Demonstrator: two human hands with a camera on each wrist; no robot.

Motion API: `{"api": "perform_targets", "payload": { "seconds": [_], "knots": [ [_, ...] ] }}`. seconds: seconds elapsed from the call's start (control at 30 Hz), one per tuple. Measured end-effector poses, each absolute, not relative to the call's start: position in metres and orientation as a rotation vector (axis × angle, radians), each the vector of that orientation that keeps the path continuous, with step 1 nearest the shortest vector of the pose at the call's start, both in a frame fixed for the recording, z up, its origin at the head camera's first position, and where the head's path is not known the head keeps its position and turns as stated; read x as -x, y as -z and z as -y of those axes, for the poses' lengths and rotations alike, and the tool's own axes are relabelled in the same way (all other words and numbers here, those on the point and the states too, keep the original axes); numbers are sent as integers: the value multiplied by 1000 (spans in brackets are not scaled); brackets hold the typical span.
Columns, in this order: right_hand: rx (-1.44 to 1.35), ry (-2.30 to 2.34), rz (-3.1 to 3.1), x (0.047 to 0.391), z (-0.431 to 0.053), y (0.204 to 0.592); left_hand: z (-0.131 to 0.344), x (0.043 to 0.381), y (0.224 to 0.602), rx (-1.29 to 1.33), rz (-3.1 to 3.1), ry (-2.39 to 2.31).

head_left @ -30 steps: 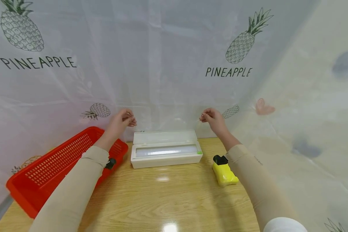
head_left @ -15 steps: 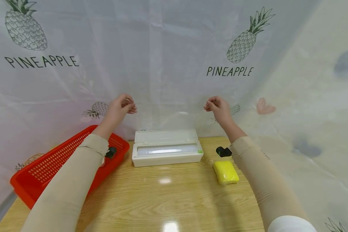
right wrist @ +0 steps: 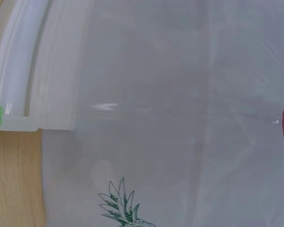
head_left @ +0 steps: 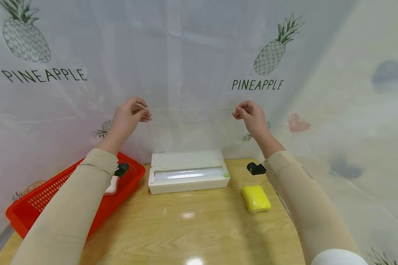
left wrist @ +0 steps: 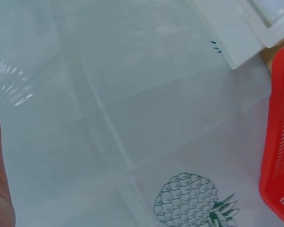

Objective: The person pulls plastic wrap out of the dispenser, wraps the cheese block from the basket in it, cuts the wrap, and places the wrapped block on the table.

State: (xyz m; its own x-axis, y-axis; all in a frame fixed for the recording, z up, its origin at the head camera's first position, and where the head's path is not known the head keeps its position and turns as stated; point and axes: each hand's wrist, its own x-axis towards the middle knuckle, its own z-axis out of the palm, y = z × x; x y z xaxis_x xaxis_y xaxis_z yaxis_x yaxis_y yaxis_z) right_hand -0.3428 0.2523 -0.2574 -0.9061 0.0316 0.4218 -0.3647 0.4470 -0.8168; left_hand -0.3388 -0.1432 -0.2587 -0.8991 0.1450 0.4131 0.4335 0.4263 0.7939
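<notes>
Clear cling film [head_left: 192, 109] stretches between my two raised hands, its upper edge a faint line in the head view. My left hand [head_left: 129, 114] pinches one corner between thumb and fingers; creases fan out from that fingertip in the left wrist view. Its other corner is pinched by my right hand [head_left: 252, 117], at about the same height. Below and between the hands stands a white cling film dispenser [head_left: 189, 184], lid [head_left: 187, 159] tipped back. A film roll [head_left: 189, 174] lies inside, and a small green piece [head_left: 226, 175] sits at the right end.
A red perforated basket [head_left: 129, 184] stands left on the wooden table [head_left: 182, 235], under my left forearm, with a pink-and-white item [head_left: 112, 186] inside. Right of the dispenser lies a yellow block in clear wrapping [head_left: 256, 198]. A pineapple-print curtain [head_left: 199, 55] hangs close behind.
Both hands have risen from just above the dispenser and moved farther apart, drawing the cling film up with them. The dispenser, basket and yellow block stay in place.
</notes>
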Motion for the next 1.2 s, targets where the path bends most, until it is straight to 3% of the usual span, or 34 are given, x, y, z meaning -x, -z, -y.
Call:
{"api": "perform_targets", "payload": {
  "seconds": [0.43, 0.77, 1.0, 1.2],
  "knots": [
    [-325, -1444, 2299, 317, -258, 254, 141, 320, 251, 560, 2390, 1447],
    [-468, -1390, 2316, 277, -269, 258, 150, 275, 257, 686, 2376, 1409],
    [-633, -1506, 2223, 243, -278, 277, 158, 236, 277, 680, 2440, 1392],
    [-872, -1676, 2188, 219, -289, 290, 165, 212, 298, 833, 2386, 1456]
  ]
}}
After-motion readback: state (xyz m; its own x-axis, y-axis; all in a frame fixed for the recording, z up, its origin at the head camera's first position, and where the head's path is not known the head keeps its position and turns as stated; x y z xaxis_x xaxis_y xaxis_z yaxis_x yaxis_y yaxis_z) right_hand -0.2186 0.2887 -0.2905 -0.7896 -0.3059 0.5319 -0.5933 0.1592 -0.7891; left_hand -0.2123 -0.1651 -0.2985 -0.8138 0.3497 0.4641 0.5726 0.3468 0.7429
